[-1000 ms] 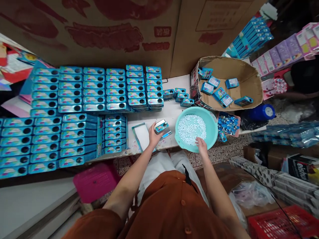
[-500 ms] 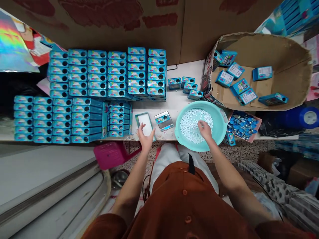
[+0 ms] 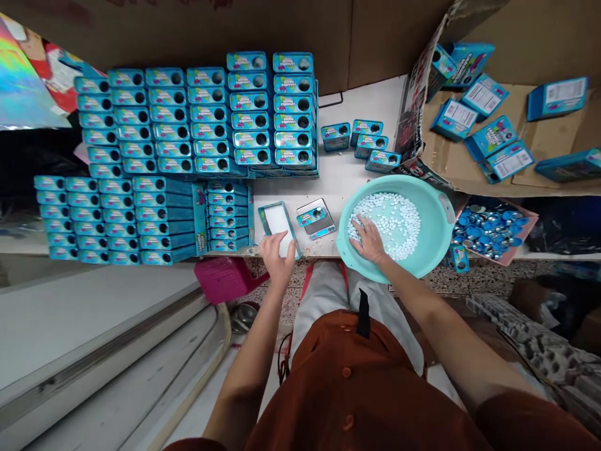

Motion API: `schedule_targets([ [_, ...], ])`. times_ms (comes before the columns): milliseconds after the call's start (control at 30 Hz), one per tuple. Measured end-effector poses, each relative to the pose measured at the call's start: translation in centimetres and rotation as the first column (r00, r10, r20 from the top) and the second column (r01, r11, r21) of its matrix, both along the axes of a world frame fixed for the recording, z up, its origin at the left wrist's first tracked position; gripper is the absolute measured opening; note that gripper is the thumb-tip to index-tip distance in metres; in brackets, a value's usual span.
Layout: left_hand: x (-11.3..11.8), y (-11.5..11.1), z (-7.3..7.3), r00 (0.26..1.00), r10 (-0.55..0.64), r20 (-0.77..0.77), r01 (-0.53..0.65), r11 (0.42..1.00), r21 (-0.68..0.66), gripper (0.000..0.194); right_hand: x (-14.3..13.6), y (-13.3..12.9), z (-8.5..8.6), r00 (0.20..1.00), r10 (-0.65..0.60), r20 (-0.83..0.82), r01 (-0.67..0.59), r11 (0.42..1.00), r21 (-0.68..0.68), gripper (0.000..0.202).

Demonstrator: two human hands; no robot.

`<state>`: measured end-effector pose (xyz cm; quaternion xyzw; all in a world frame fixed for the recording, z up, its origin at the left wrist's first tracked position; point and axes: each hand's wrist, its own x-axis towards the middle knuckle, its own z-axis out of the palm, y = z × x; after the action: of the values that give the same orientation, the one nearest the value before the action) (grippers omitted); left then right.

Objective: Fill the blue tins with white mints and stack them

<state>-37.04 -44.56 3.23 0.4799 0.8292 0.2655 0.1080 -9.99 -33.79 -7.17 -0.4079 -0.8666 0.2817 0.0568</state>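
Hands well apart. Left hand (image 3: 278,255): thumb and fingers parted, nothing visible between them, over the near end of the white tray (image 3: 277,220). Can't tell if it touches the tray. Right hand (image 3: 369,242): down in the bowl (image 3: 434,238), fingers spread on the white pellets (image 3: 407,216), toward the bowl's left side. Can't see what's under the palm.

Tin (image 3: 312,215) sits on the scale (image 3: 322,232), between my hands and slightly beyond them, hole facing up. Neither hand is on it.

Tin stacks (image 3: 174,131) left of and beyond my left hand, in rows. Four loose tins (image 3: 335,138) beyond my right hand. Carton (image 3: 414,128) farther out to the right of that hand, more tins inside, lying various ways. Caps (image 3: 491,228), blue and silver, in a pink box (image 3: 524,234) right of the bowl.
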Motion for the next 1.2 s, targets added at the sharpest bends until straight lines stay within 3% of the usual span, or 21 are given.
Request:
schedule_targets([
  [167, 0.4, 4.8, -0.5, 0.954, -0.297, -0.035, 0.295, 0.954, -0.043, 0.038, 0.0, -0.5, -0.5, 1.0, 0.008, 0.014, -0.008, 1.0, 0.007, 0.042],
  [333, 0.6, 7.7, -2.1, 0.887, -0.448, -0.114, 0.443, 0.894, -0.07, 0.043, -0.1, -0.3, -0.8, 0.997, 0.038, 0.066, -0.035, 0.998, -0.043, 0.04],
  [400, 0.3, 7.7, -2.5, 0.869, -0.479, -0.122, 0.474, 0.878, -0.067, 0.04, -0.3, -0.6, -0.6, 0.996, -0.061, 0.069, 0.069, 0.992, -0.105, 0.041],
  [467, 0.0, 7.3, -2.8, 0.873, -0.473, -0.122, 0.47, 0.881, -0.053, 0.035, -0.5, -1.0, 0.0, 0.967, -0.252, 0.038, 0.255, 0.95, -0.18, 0.042],
  [533, -0.2, 6.8, -2.8, 0.883, -0.456, -0.113, 0.455, 0.89, -0.036, 0.033, -0.9, -1.2, 0.9, 0.868, -0.496, -0.028, 0.465, 0.831, -0.306, 0.046],
  [600, -0.4, 6.3, -2.7, 0.89, -0.445, -0.095, 0.445, 0.895, -0.027, 0.036, -1.3, -1.0, 2.1, 0.666, -0.741, -0.085, 0.608, 0.605, -0.515, 0.048],
  [633, -0.4, 6.1, -2.6, 0.895, -0.438, -0.086, 0.438, 0.899, -0.026, 0.038, -1.4, -0.9, 2.7, 0.54, -0.836, -0.094, 0.616, 0.47, -0.632, 0.048],
  [700, -0.6, 5.6, -2.4, 0.906, -0.417, -0.076, 0.417, 0.909, -0.015, 0.043, -1.6, -0.4, 3.9, 0.322, -0.944, -0.071, 0.514, 0.237, -0.824, 0.043],
  [767, -0.9, 5.0, -2.2, 0.918, -0.389, -0.08, 0.392, 0.92, 0.012, 0.045, -1.7, 0.0, 4.9, 0.213, -0.977, -0.017, 0.376, 0.098, -0.922, 0.04],
  [800, -1.1, 4.7, -2.1, 0.923, -0.377, -0.083, 0.38, 0.925, 0.028, 0.045, -1.7, 0.0, 5.2, 0.186, -0.982, 0.018, 0.348, 0.049, -0.936, 0.041],
  [867, -1.5, 3.8, -1.8, 0.929, -0.361, -0.078, 0.366, 0.93, 0.048, 0.044, -1.7, 0.0, 5.6, 0.147, -0.985, 0.09, 0.409, -0.022, -0.912, 0.043],
  [967, -1.9, 2.1, -1.4, 0.933, -0.358, -0.032, 0.359, 0.932, 0.048, 0.042, -1.7, -0.5, 5.9, 0.107, -0.99, 0.088, 0.591, -0.008, -0.806, 0.04],
  [1033, -2.0, 1.1, -1.1, 0.933, -0.36, 0.004, 0.359, 0.932, 0.041, 0.041, -1.6, -0.8, 6.2, 0.086, -0.994, 0.065, 0.621, 0.002, -0.784, 0.039],
  [1100, -2.0, 0.3, -1.0, 0.933, -0.36, 0.024, 0.359, 0.933, 0.039, 0.039, -1.4, -0.8, 6.6, 0.04, -0.994, 0.1, 0.557, -0.061, -0.829, 0.039],
  [1200, -2.0, -0.5, -1.0, 0.935, -0.351, 0.04, 0.349, 0.936, 0.051, 0.037, -1.5, -0.3, 7.6, 0.03, -0.986, 0.163, 0.29, -0.148, -0.946, 0.041],
])
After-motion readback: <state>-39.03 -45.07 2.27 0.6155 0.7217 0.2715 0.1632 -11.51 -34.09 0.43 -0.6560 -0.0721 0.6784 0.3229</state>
